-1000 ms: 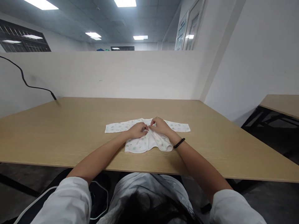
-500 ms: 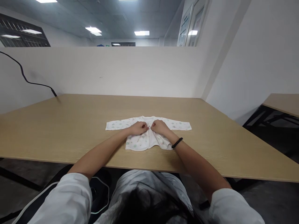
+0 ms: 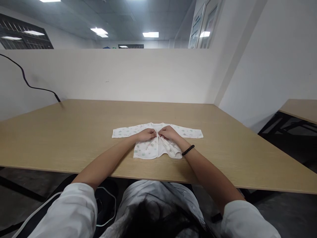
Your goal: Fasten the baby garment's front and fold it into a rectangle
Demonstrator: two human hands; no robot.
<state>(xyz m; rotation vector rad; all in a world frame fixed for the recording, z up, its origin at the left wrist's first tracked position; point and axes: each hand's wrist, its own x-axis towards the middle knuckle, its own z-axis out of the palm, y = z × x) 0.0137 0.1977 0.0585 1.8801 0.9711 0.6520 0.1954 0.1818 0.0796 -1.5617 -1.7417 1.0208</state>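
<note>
A small white baby shirt (image 3: 146, 150) with a green and pink print lies spread on the table, both sleeves stretched out sideways. Its front opening runs down the middle, and the lower right panel is bunched and folded. My left hand (image 3: 146, 135) pinches the left front edge near the chest. Close beside it, almost touching, my right hand (image 3: 169, 133) pinches the right front edge. Whatever fastener may lie between the fingertips is too small to make out. A black beaded bracelet (image 3: 188, 150) circles my right wrist.
The wooden table (image 3: 86, 122) reaches back to a white partition (image 3: 138, 76). A black cable (image 3: 39, 88) hangs at the left and ends near the table's rear corner. Another table (image 3: 302, 109) stands at the far right.
My right hand has shifted slightly left, bringing the fingertips of both hands closer together. The right panel of the shirt is pulled a little more toward the middle.
</note>
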